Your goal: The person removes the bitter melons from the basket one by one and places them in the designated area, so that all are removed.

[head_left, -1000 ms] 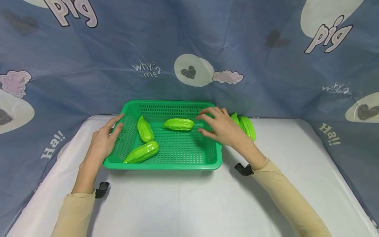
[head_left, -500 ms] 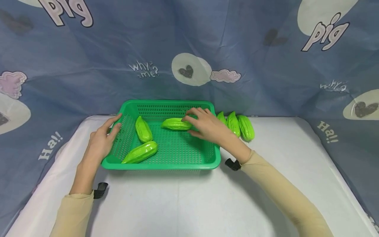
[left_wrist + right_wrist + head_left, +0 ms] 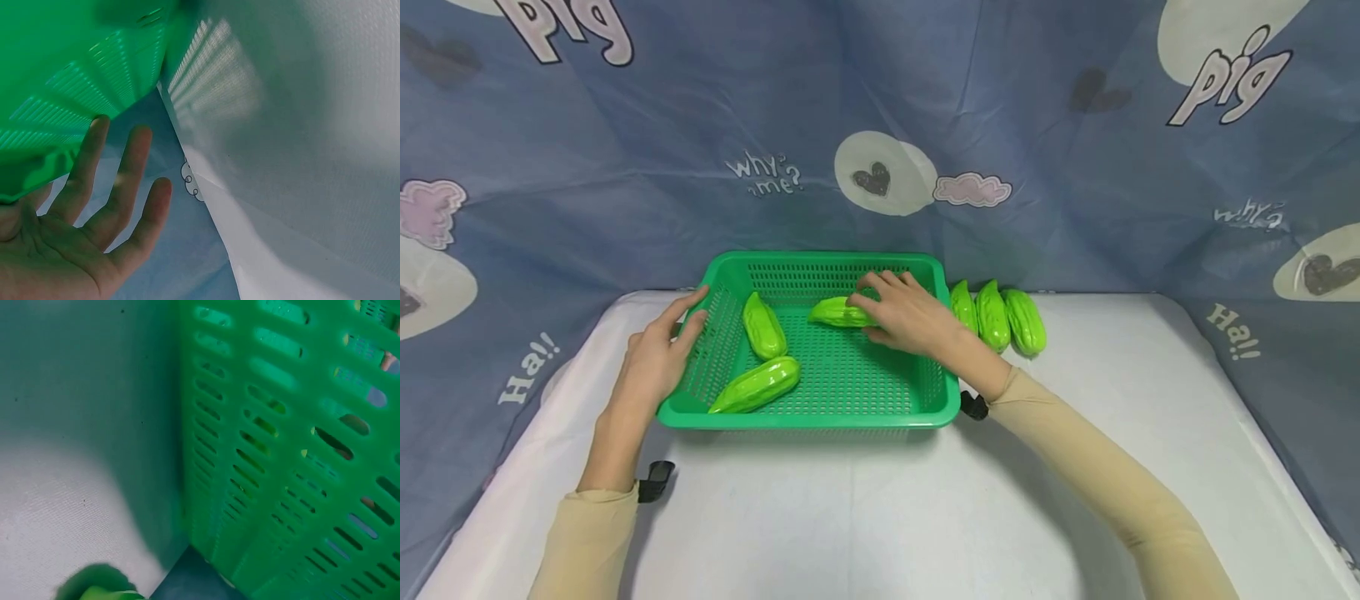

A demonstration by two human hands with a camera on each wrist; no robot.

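A green perforated basket (image 3: 805, 421) stands on the white table. My left hand (image 3: 655, 358) rests at its left rim; the left wrist view shows the fingers spread and fairly straight along the outer wall. Two bright green bitter melons lie in the basket's left part, one upper melon (image 3: 764, 327) and one lower melon (image 3: 756, 385). A third bitter melon (image 3: 835, 312) lies near the back, its right end hidden under my right hand (image 3: 902, 317), whose fingers curl round it. The right wrist view shows only the basket wall (image 3: 269, 462) and table, with no clear hand.
Right of the basket, three more bitter melons stand in a row: one against the basket (image 3: 964, 308), a middle one (image 3: 992, 317) and an outer one (image 3: 1025, 322). A patterned blue cloth (image 3: 805, 100) hangs behind the white table (image 3: 760, 517).
My right hand has moved left from above the basket's right rim and come down over the back bitter melon. The row outside is uncovered. The left hand stays at the rim.
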